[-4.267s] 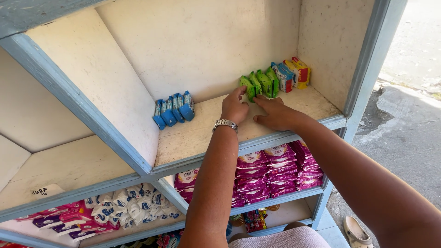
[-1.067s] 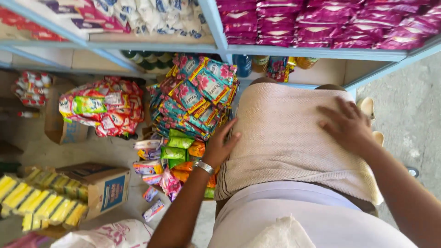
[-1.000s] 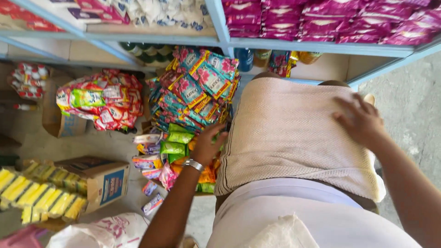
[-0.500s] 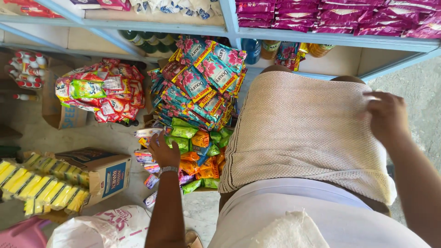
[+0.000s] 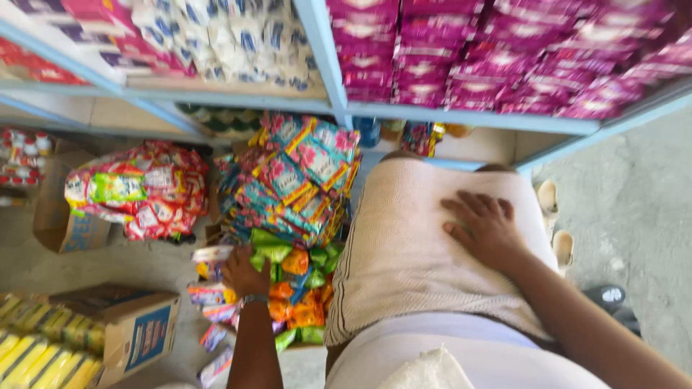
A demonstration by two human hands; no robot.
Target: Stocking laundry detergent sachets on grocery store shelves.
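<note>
Whole view blurred, packet details hard to read. Left hand is down in the heap of small green and orange packets on the floor, fingers curled over them; whether it actually has one pinched can't be told, the fingertips are hidden in the pile. Wrist has a watch or bracelet, too blurred to say which. Right hand lies flat, fingers spread, on the cream ribbed cloth over the person's knee, holding nothing.

Packets in the heap too jumbled and blurred to count. Above it, one stacked bundle of teal-and-pink packets. One clear bag of red and yellow sachets sits left, on a cardboard box. One more open box lower left, yellow bars beside it, cut off by the edge. Blue shelf on top, magenta packs in rows, cut off.
</note>
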